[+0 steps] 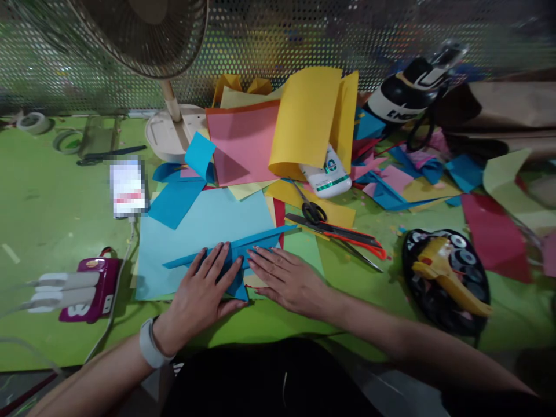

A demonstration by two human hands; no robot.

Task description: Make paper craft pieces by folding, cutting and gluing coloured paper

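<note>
Both palms face down on a folded piece of blue paper (260, 236), which lies over a light blue sheet (230, 208) on the green table. My left hand (207, 281) rests with its fingers spread, pressing the paper's left part. On its right part lies my right hand (291, 281), fingers stretched out flat. The two hands are close but apart, and they hide much of the paper between and under them. Just beyond my right hand are black-handled scissors (313, 212) and an orange-edged cutter (347, 234).
A white glue bottle (332, 176) leans under a yellow sheet (306, 124). Left stand a lit phone (127, 186), a purple power strip (98, 289) with white plugs, and a fan (167, 139). Right are paper scraps (391, 185), a tape-like yellow tool (447, 278) and a black bottle (402, 95).
</note>
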